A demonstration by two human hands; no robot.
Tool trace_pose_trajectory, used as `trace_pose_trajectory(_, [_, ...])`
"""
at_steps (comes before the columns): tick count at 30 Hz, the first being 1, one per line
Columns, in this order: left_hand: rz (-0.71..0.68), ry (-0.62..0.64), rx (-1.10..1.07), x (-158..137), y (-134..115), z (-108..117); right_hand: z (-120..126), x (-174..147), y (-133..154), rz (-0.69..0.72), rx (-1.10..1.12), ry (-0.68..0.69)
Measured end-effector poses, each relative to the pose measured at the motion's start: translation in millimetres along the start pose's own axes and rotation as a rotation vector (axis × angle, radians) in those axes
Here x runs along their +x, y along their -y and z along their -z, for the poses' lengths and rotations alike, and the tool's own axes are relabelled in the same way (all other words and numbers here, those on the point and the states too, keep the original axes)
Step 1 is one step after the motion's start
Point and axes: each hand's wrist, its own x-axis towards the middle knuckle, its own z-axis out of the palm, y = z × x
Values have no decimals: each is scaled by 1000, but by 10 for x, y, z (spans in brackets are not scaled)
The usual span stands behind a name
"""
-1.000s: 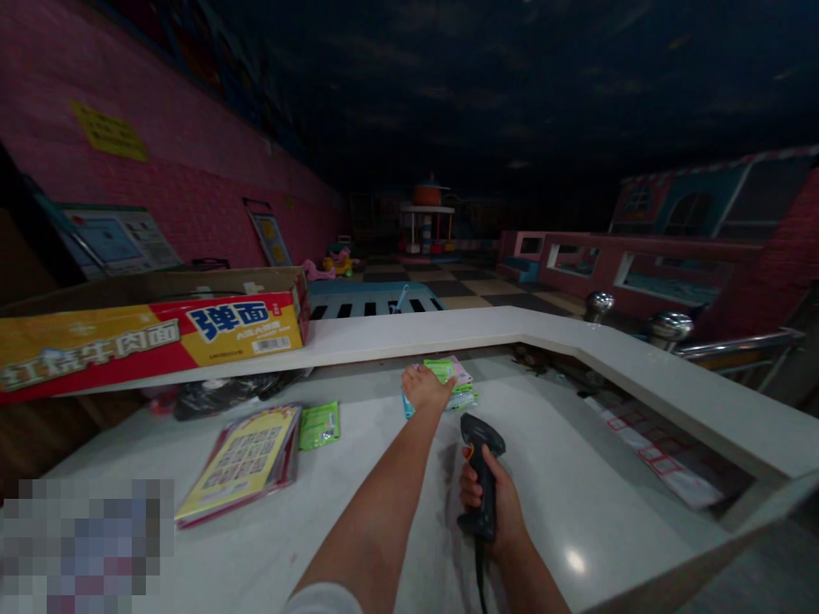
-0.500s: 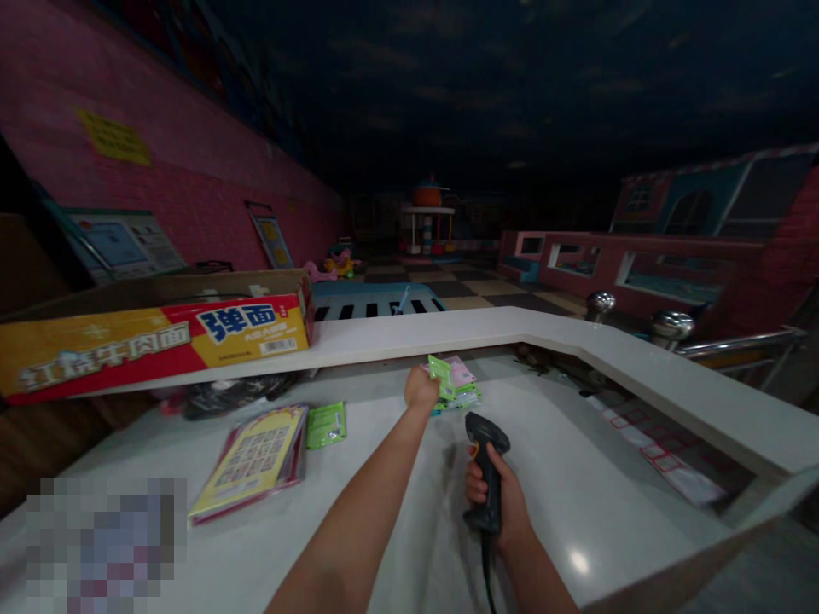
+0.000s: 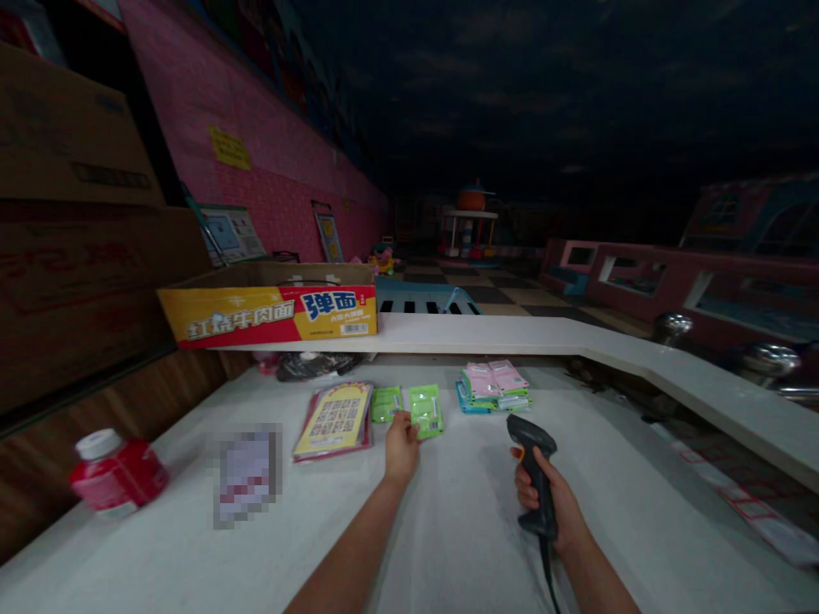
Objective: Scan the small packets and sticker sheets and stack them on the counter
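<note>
My left hand (image 3: 402,448) grips a green packet (image 3: 426,411) by its lower left corner, with the fingers closed on its edge. Just behind my fingers, another green packet (image 3: 386,403) lies flat on the white counter (image 3: 461,512). In my right hand (image 3: 555,495) is a black barcode scanner (image 3: 536,465), held upright by its handle, its cable running down toward me. Beyond the scanner is a pile of pink, green and blue packets (image 3: 492,379). Left of my left hand lies a stack of booklets (image 3: 335,418) with a yellow top cover.
A raised white ledge (image 3: 486,334) runs along the counter's far side, carrying an open noodle carton (image 3: 275,314). At the left stand a red bottle with a white cap (image 3: 119,473) and brown cardboard boxes (image 3: 77,162). A blurred-out item (image 3: 246,473) lies near the booklets.
My left hand has carried the green packet leftward from the pile to beside the other green packet. My right hand keeps holding the scanner. The view has turned left.
</note>
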Motion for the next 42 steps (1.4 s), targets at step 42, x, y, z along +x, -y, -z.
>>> trace_pose_trajectory(42, [36,-49,-123,11,66,-58,96,120,96,-71,72,77])
